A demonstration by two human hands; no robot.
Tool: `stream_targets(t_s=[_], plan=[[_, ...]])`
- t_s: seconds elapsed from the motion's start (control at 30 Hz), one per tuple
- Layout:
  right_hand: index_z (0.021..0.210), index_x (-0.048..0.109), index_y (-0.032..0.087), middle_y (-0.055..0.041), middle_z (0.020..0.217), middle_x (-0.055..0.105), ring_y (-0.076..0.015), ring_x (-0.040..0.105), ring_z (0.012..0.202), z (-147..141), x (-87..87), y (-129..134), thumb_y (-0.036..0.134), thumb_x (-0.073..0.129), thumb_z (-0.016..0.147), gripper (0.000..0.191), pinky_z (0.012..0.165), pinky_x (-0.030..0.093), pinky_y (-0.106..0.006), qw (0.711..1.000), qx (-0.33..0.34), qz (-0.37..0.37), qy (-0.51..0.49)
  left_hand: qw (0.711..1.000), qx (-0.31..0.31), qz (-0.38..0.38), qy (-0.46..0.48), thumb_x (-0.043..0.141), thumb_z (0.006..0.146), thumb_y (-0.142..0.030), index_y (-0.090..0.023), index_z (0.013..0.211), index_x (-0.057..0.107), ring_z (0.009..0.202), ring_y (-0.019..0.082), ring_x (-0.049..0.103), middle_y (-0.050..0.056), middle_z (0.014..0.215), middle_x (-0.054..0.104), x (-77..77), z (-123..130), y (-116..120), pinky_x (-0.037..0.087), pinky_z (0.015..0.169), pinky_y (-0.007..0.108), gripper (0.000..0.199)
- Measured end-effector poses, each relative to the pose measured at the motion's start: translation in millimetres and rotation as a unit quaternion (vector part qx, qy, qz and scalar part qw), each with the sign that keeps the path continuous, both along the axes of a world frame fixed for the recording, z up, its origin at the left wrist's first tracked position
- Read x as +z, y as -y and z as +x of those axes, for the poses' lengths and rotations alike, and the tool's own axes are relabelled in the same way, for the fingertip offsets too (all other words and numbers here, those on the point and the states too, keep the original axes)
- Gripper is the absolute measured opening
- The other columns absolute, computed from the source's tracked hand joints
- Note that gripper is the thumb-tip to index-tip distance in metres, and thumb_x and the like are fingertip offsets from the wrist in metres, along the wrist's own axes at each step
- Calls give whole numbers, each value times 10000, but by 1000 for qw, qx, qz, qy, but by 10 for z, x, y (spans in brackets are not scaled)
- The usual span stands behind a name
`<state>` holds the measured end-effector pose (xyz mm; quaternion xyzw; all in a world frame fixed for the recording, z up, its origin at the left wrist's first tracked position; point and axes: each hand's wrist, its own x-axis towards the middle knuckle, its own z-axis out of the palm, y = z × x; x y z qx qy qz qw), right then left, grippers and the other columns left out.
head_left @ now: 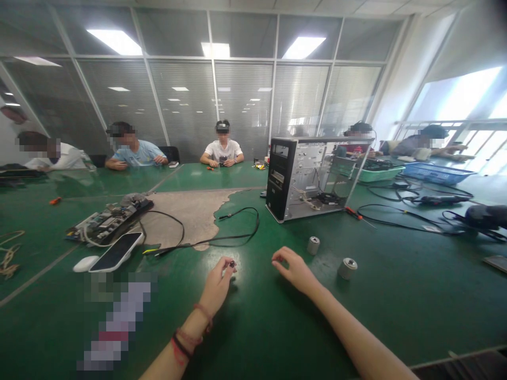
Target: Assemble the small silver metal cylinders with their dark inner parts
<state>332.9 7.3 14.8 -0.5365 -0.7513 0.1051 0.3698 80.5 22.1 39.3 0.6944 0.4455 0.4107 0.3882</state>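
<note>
Both bare hands low over the glossy green desk (253,327), apart from each other, tips turned inward. Left hand (222,274): fingers folded, thumb brought up beside them. A small dark glossy spot (232,264) shows at the thumb tip (held piece or dark nail — cannot tell), so a pinch is not confirmed. Right hand (289,265): fingers loosely curled, thumb near the index finger; no object seen in it, though the inside of the curl is hidden.

Nearest things to the right hand: a short silver-grey metal cylinder (313,245) just beyond it, and a second, silver-grey metal cylinder with a dark-centred top (347,268) beyond the forearm. Both stand upright on the desk, apart from each other. Behind them, a black-fronted computer case with a bare metal interior (303,179); beyond the left hand, a thin looped black cable (258,220).

Handling notes (judgement): anything small is best worked at the fingertips, low over the desk, so a slip costs little. Swing the right elbow outward with care — the forearm could topple a cylinder. Lift either one by its side wall, thumb opposite fingers, rather than by the top edge.
</note>
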Motion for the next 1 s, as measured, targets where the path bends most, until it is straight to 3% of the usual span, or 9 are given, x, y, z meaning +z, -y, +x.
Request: stream_targets(t_s=[0.07, 0.17, 0.23, 0.47, 1.0], plan=[[848, 579, 185, -38, 810, 596, -174, 556, 766, 293, 42, -90, 318, 473, 843, 171, 731, 438, -297, 992, -110, 45, -34, 1000, 1, 0, 0, 418, 850, -420, -194, 774, 540, 780, 166, 593, 24, 794, 601, -3, 4, -1, 470, 722, 274, 268], [879, 570, 176, -55, 783, 608, -184, 557, 699, 750, 61, -170, 378, 435, 846, 245, 678, 433, -302, 948, -305, 81, -52, 1000, -1, 0, -5, 424, 846, -410, -193, 776, 542, 768, 168, 599, 24, 782, 605, -9, 18, 7, 472, 712, 277, 257], [878, 565, 168, -67, 777, 606, -192, 553, 685, 964, 33, -187, 380, 425, 841, 257, 663, 419, -307, 931, -353, 81, -45, 1000, -4, -3, -6, 427, 847, -402, -194, 783, 544, 760, 167, 604, 23, 779, 608, -13, 30, 16, 474, 708, 277, 247], [797, 581, 191, -34, 746, 577, -177, 546, 643, 1085, -126, -225, 325, 468, 791, 175, 611, 375, -287, 931, -363, 50, -5, 1000, -7, -10, -14, 423, 848, -415, -197, 794, 539, 766, 166, 604, 20, 788, 605, -4, 27, 24, 464, 712, 266, 254], [825, 612, 198, -52, 815, 559, -201, 567, 682, 1123, -219, -213, 385, 450, 788, 251, 619, 404, -312, 934, -349, 17, 71, 1000, -4, 17, -25, 381, 882, -401, -186, 818, 530, 747, 160, 572, 16, 770, 600, -51, -26, 45, 416, 692, 250, 269]])
